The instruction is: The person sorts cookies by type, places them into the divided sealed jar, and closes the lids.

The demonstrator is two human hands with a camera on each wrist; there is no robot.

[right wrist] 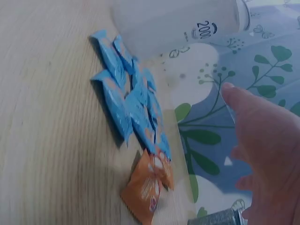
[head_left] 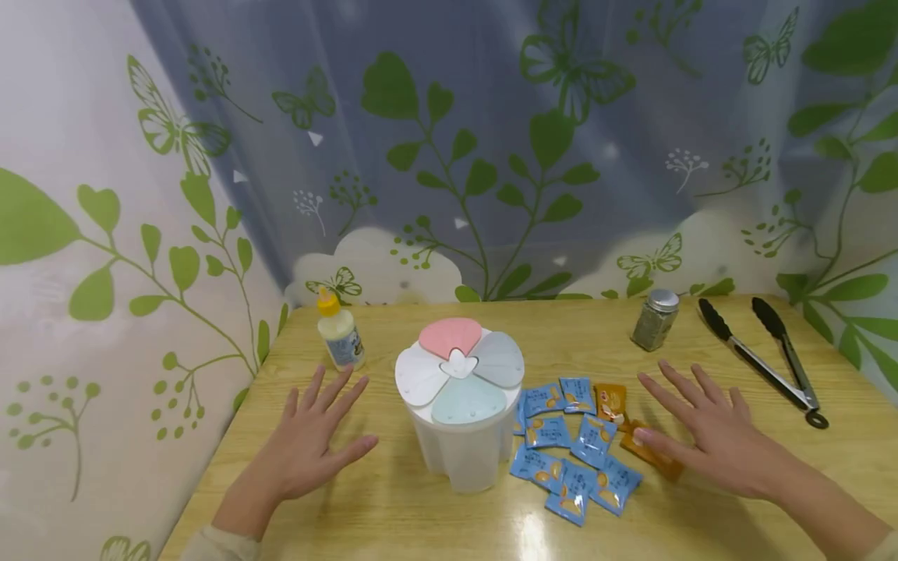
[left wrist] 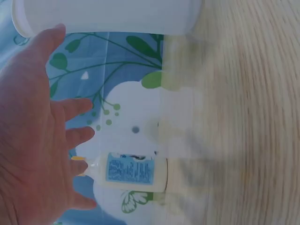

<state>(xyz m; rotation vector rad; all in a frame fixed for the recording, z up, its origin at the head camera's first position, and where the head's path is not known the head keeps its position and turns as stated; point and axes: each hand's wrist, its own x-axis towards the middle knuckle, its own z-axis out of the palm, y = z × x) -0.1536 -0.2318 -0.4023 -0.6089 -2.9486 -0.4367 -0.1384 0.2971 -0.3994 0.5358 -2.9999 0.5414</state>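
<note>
Both hands hover over the wooden table with fingers spread, holding nothing. My left hand (head_left: 306, 442) is between the glue bottle (head_left: 341, 333), which has a yellow cap, and the lidded container (head_left: 468, 448). That container is translucent white with a petal-patterned lid (head_left: 459, 372) in pink, grey, white and pale blue. My right hand (head_left: 722, 444) is above the right side of the snack packets, its thumb overlapping an orange packet (head_left: 655, 452) in the head view. Several blue packets (head_left: 547, 432) lie flat between the container and that hand. Another orange packet (head_left: 611, 405) lies beside them.
A small jar (head_left: 655, 319) of dried green flakes with a silver lid stands at the back right. Black-handled metal tongs (head_left: 772, 366) lie spread farther right. A curtain (head_left: 491, 156) printed with leaves and butterflies hangs behind and left of the table (head_left: 393, 522).
</note>
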